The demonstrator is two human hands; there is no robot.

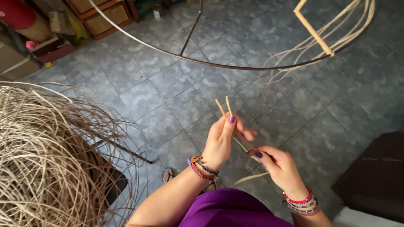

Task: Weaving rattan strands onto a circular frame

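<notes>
My left hand [222, 141] pinches two thin pale rattan strips [224, 106] near their upper ends, thumb pressed on them. My right hand [281, 166] grips the same strips lower down, where they run toward my lap and curve away behind my wrist. Both wrists wear beaded bracelets. Above my hands arcs a dark round metal hoop [219, 64] with a straight bar across it. Pale rattan strands [320, 40] are wound on the hoop's right part and trail down loosely.
A big tangled heap of loose rattan strands [42, 155] fills the left side. The floor is grey tile [168, 88]. Wooden crates [103, 17] and boxes stand at the far left. A dark brown block [374, 176] sits at the lower right.
</notes>
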